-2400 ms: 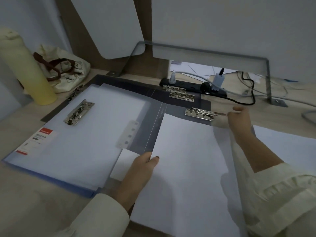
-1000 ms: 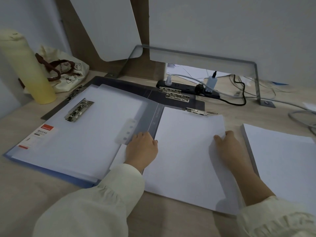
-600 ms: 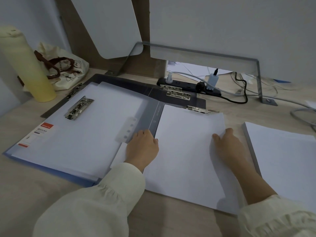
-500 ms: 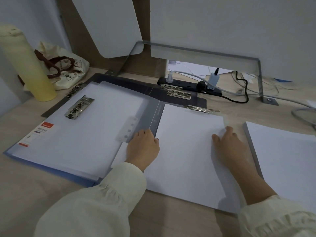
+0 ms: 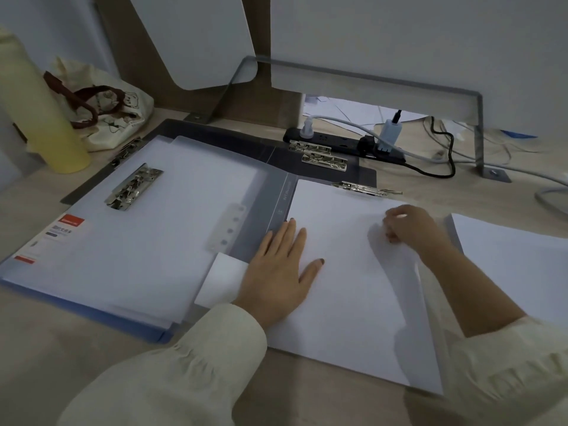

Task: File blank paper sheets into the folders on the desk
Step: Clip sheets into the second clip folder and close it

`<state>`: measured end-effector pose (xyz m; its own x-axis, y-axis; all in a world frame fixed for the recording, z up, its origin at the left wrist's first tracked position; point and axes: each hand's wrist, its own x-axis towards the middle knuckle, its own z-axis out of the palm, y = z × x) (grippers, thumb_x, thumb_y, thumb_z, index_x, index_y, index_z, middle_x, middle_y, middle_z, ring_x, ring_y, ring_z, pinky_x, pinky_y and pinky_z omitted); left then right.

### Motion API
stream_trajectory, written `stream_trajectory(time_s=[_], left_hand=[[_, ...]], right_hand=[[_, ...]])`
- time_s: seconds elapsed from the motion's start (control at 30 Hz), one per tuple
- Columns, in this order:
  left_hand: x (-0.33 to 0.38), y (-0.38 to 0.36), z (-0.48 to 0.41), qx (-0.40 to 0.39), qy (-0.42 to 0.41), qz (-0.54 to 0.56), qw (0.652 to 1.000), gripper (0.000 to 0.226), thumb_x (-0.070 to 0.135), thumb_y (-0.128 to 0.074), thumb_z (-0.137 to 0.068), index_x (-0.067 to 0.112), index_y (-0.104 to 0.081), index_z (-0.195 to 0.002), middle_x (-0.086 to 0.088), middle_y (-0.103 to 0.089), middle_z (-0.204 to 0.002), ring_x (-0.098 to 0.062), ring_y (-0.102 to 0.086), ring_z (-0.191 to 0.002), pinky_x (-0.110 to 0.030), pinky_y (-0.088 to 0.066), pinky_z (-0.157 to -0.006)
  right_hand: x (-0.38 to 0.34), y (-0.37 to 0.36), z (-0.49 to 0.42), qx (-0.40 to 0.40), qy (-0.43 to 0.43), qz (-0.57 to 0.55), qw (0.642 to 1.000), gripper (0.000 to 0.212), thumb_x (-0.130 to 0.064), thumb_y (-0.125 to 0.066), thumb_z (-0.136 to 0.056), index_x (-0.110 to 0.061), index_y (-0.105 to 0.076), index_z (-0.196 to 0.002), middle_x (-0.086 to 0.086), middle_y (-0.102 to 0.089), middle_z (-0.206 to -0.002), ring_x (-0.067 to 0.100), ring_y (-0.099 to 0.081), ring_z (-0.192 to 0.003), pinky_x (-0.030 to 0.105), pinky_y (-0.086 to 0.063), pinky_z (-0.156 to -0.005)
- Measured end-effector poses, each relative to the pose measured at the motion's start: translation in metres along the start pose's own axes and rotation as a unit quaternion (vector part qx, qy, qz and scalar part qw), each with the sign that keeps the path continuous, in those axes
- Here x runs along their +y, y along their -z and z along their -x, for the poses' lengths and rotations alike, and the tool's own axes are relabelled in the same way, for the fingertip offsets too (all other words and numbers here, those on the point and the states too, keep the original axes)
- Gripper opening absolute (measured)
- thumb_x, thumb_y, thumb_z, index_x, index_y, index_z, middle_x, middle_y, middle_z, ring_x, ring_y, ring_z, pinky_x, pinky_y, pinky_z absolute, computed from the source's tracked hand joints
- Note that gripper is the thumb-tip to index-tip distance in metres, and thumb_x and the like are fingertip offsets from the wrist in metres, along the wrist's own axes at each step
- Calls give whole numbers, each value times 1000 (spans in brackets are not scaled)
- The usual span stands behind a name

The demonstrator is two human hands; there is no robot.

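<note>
Several open folders (image 5: pixel 276 192) cover a pale wooden desk (image 5: pixel 46 364) below grey partitions (image 5: pixel 399 41)

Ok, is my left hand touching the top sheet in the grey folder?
Touching. The head view shows the left hand lying flat on the sheet, fingers straight, no gap.

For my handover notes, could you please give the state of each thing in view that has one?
Grey folder: open.
Sheet: in folder, right edge lifted.
Left hand: flat, pressing sheet.
Right hand: pinching sheet's edge.
Power strip: plugs inserted.
Paper stack: flat, untouched.
</note>
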<state>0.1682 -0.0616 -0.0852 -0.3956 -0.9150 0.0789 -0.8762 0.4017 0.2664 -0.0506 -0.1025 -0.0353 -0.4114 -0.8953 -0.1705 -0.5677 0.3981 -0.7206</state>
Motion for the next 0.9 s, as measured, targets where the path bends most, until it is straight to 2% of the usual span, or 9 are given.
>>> stream_trajectory(time_s=[0.1, 0.2, 0.27, 0.33, 0.4, 0.47, 0.6, 0.77, 0.9], left_hand=[[0, -4, -1, -2, 13, -25, 1000, 94, 66, 15, -71, 17, -2, -150, 5, 11, -153, -13, 4, -146, -28, 9, -114], [-2, -4, 1, 27, 11, -57, 998, 80, 59, -2, -92, 9, -43, -138, -10, -40, -147, -22, -39, -136, -41, -26, -109], [-5, -10, 3, 33, 5, -41, 999, 75, 57, -9, -94, 8, -49, -135, -11, -47, -142, -24, -44, -132, -46, -34, -106], [-5, -11, 4, 55, -6, -30, 998, 72, 55, -15, -95, 7, -49, -135, -12, -46, -143, -25, -43, -133, -47, -37, -107], [-6, -14, 3, 77, -14, -28, 997, 69, 54, -23, -94, 6, -48, -135, -13, -44, -143, -25, -41, -134, -46, -38, -107], [-7, -16, 3, 83, -16, -22, 996, 68, 54, -29, -92, 5, -48, -135, -13, -44, -144, -26, -41, -134, -46, -38, -107], [-7, -17, 2, 91, -18, -12, 996, 67, 53, -32, -92, 5, -48, -135, -13, -45, -143, -25, -41, -134, -45, -40, -106], [-7, -17, 2, 69, -12, -15, 997, 70, 56, -20, -94, 7, -45, -138, -11, -43, -145, -24, -40, -135, -45, -39, -106], [-6, -16, 1, 60, -1, -19, 998, 73, 58, -15, -94, 8, -46, -137, -10, -45, -144, -24, -42, -134, -45, -41, -104]], right_hand=[[-13, 4, -18, -19, -102, -334, 937, 17, -3, -46, -90, -5, -49, -74, 8, -46, -74, 18, -51, -67, 24, -46, -71], [-20, 1, -33, -22, -101, -409, 907, 16, -6, -44, -88, -11, -47, -73, 2, -38, -70, 12, -41, -63, 17, -39, -61], [-27, -5, -37, 7, -37, -347, 937, 7, -7, -45, -86, -13, -48, -83, -1, -41, -74, 10, -40, -68, 16, -33, -61], [-34, -17, -37, 5, 50, -272, 961, 15, -9, -47, -85, -18, -47, -97, -7, -51, -84, 6, -47, -78, 16, -36, -68], [-40, -31, -36, -15, 116, -189, 975, 30, -10, -46, -90, -16, -51, -119, -6, -59, -113, 9, -55, -101, 19, -40, -84], [-44, -43, -36, -3, 154, -54, 987, 44, -16, -43, -94, -17, -42, -138, 0, -48, -138, 18, -48, -123, 24, -34, -93], [-41, -56, -39, 37, 205, 129, 970, 47, -25, -39, -98, -19, -33, -144, 3, -35, -148, 22, -39, -130, 29, -33, -100], [-25, -74, -36, 50, 270, 191, 942, 42, -20, -36, -98, -9, -41, -139, 9, -44, -140, 26, -40, -129, 32, -33, -103], [-20, -83, -38, 63, 268, 255, 927, 45, -24, -29, -100, -10, -36, -142, 12, -32, -151, 27, -22, -142, 37, -15, -117]])
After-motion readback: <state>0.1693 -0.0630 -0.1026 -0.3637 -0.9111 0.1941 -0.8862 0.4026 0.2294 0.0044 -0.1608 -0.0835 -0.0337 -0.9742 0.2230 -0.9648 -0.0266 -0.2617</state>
